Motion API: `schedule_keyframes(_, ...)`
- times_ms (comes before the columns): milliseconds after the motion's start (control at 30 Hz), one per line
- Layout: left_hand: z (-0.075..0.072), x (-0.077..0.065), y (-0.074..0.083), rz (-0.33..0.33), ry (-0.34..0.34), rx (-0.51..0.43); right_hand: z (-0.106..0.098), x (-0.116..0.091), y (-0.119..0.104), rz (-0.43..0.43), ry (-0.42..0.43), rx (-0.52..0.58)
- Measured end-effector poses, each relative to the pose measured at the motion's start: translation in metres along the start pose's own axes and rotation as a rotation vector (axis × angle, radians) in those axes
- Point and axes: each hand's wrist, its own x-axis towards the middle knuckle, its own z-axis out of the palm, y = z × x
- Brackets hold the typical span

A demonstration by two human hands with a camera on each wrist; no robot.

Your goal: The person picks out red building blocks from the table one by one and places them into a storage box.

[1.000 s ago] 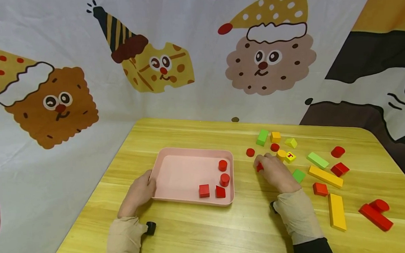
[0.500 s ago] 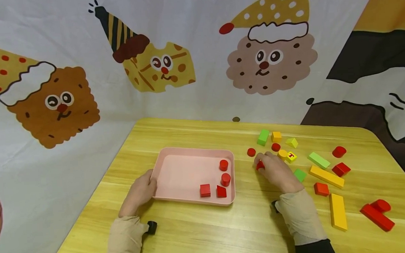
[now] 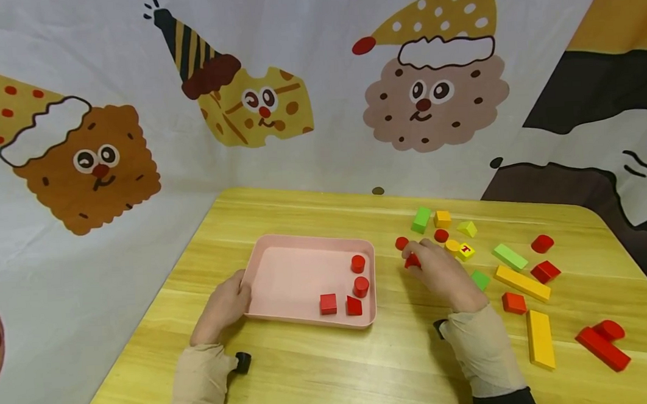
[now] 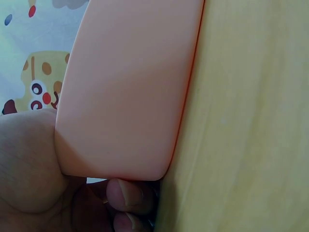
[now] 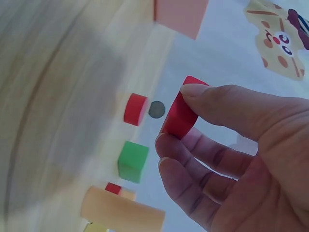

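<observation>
Head view: pink plastic-looking rectangular tray (image 3: pixel 289 277) sits ctr-left of frame on a wood-grain table (image 3: pixel 310 373); L hand (image 3: pixel 225 301) grips its left end. In the tray, along right side & lower right: two red cylinders (image 3: pixel 361 286), a red cube (image 3: pixel 328 303) & a red slant-topped block (image 3: pixel 354 306). R hand (image 3: pixel 442 272), right of ctr & well apart from L, pinches a small red block (image 3: pixel 412 261) btwn thumb & fingers, out to the right of the tray. Short red disc (image 3: pixel 402 243) lies just above that hand in frame; green rectangular block (image 3: pixel 421 220) & orange cube (image 3: pixel 442 219) a bit higher. More red, yellow & green blocks (image 3: pixel 522 283) spread over right side of frame. Patterned cartoon cloth (image 3: pixel 332 165) hangs behind. L wrist view: tray's end fills upper ctr, thumb side of L hand against it at left, curled fingertips at its bottom edge. R wrist view: red block at ctr-right, thumb on top, fingertips under; red disc & green block at ctr-left, apart from the fingers.
</observation>
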Motion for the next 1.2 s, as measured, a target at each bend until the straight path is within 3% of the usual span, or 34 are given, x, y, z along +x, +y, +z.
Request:
schedule_keyframes(333,0.000,-0.002,0.000,0.008,0.005,-0.026,-0.003,0.001,-0.018,-0.100,0.054,-0.050)
schedule_keyframes(1200,0.000,-0.001,0.002,-0.009,-0.001,-0.007,-0.003,-0.001,-0.037,-0.152,0.099,-0.034)
